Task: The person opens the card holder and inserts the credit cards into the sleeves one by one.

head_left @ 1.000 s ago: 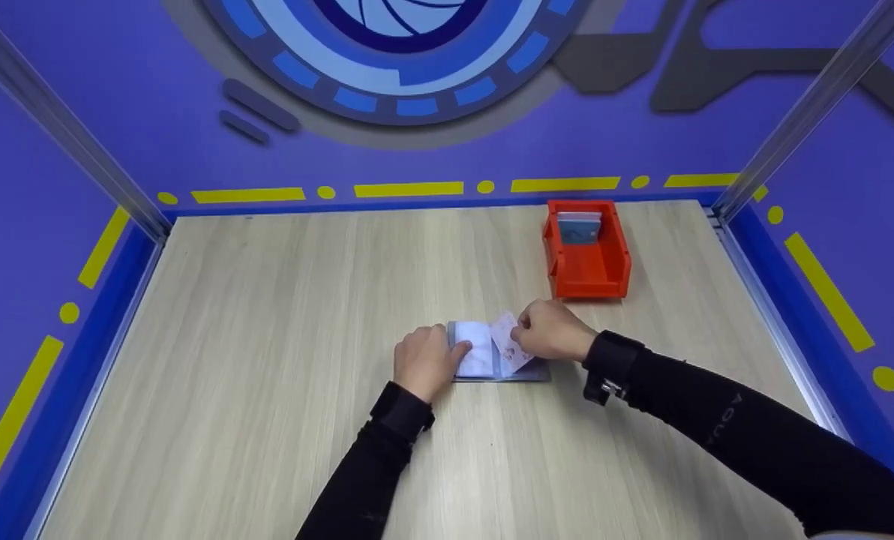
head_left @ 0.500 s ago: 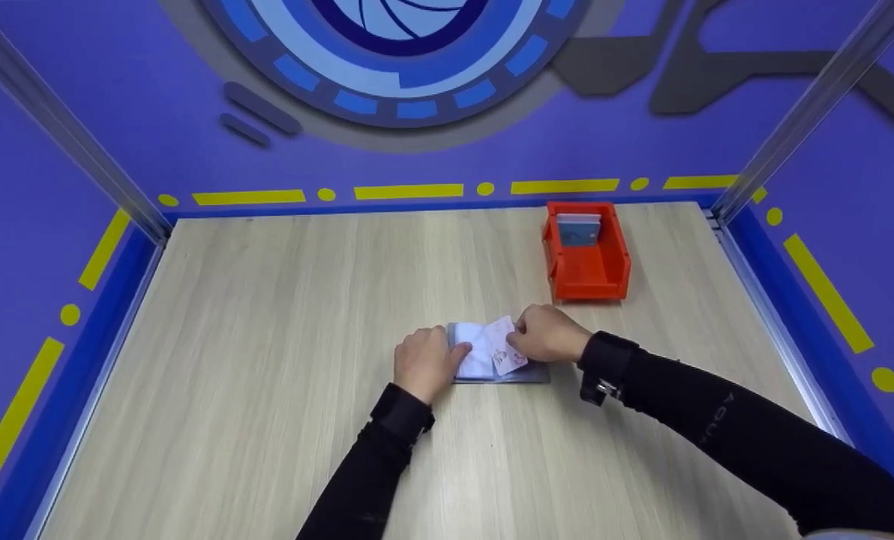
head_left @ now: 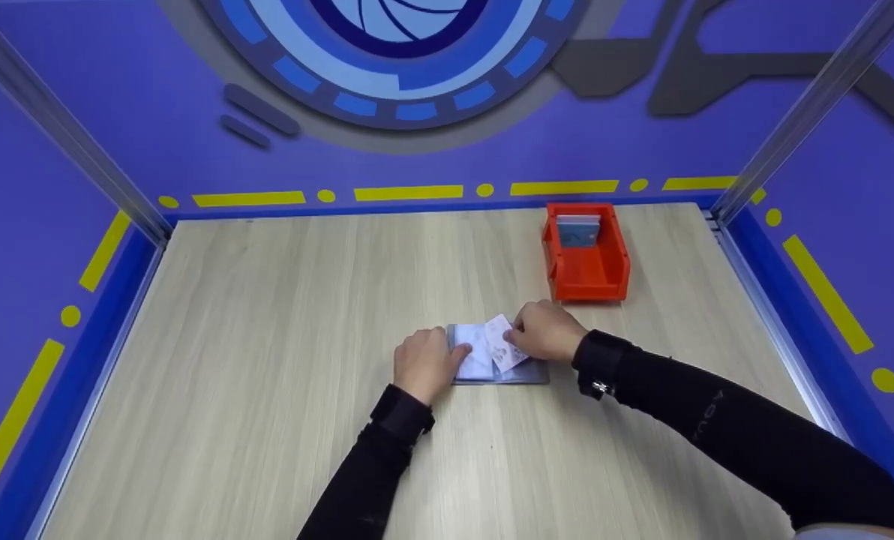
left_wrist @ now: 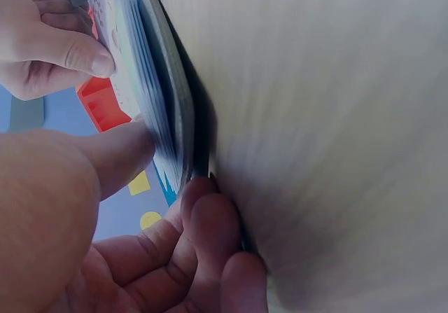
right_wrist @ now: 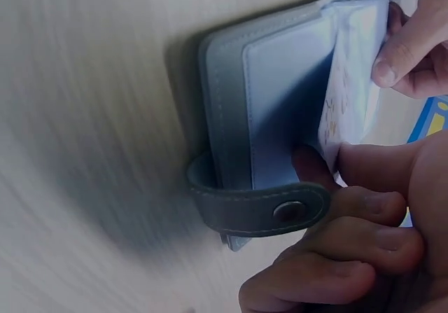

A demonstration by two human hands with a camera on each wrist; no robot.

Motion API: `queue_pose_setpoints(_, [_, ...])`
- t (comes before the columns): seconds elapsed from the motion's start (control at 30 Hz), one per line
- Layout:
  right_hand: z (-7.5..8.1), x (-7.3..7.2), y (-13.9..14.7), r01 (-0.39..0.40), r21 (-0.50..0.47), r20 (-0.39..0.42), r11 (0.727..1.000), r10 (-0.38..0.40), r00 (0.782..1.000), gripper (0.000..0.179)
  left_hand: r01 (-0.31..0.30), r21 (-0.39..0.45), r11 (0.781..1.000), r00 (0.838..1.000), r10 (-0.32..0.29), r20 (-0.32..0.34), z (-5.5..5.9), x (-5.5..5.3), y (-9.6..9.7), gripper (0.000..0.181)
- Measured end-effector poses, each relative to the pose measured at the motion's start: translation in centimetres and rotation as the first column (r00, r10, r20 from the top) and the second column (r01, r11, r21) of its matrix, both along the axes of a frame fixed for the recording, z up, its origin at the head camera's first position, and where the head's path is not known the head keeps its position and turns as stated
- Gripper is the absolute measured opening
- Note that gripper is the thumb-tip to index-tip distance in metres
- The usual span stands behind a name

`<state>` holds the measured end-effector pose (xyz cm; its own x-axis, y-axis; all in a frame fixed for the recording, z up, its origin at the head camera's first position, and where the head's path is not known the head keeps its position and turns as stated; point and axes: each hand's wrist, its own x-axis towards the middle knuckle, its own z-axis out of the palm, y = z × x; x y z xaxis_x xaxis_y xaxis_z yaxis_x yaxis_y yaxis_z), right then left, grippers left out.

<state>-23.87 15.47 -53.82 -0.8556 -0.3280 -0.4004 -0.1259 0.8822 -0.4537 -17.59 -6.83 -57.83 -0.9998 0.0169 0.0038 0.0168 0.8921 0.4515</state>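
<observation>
A grey card holder lies spread on the table, its clear sleeves showing white at the left. My left hand grips its left side; in the left wrist view the thumb presses the sleeves while the fingers curl under the cover. Between thumb and forefinger, my right hand pinches a pale printed card, tilted over the middle of the holder. The right wrist view shows the card's lower edge near the sleeve pages, and a snap strap sticking up beside the right fingers.
Behind the right hand stands a red bin, with several cards upright at its back. Purple panels with yellow marks wall in the wooden table at the back and both sides.
The card has swung left, from over the right half of the holder to its middle, and its tilt has shifted. My right hand has moved slightly left with it; the left hand stays put.
</observation>
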Motion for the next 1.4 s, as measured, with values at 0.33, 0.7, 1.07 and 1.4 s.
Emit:
queue_pose_setpoints(0.33, [-0.1, 0.1, -0.2, -0.066, -0.019, 0.027, 0.998, 0.067, 0.997, 0.041, 0.004, 0.001, 1.000, 1.000, -0.004, -0.002, 0.0, 0.0, -0.1, 0.043])
queue_pose_setpoints(0.7, [-0.6, 0.4, -0.4, -0.053, -0.019, -0.032, 0.998, 0.052, 0.998, 0.041, 0.025, -0.020, 0.999, 0.998, -0.026, -0.052, -0.2, 0.2, 0.0, 0.045])
queue_pose_setpoints(1.07, [0.2, 0.0, -0.6, -0.054, 0.021, 0.090, 0.998, 0.052, 0.995, 0.037, 0.013, -0.014, 1.000, 1.000, -0.013, -0.010, 0.1, 0.2, 0.0, 0.044])
queue_pose_setpoints(1.4, [0.7, 0.0, -0.5, -0.046, 0.055, 0.066, 0.997, 0.042, 0.997, 0.029, 0.012, -0.010, 1.000, 1.000, -0.012, -0.009, 0.1, 0.1, -0.1, 0.043])
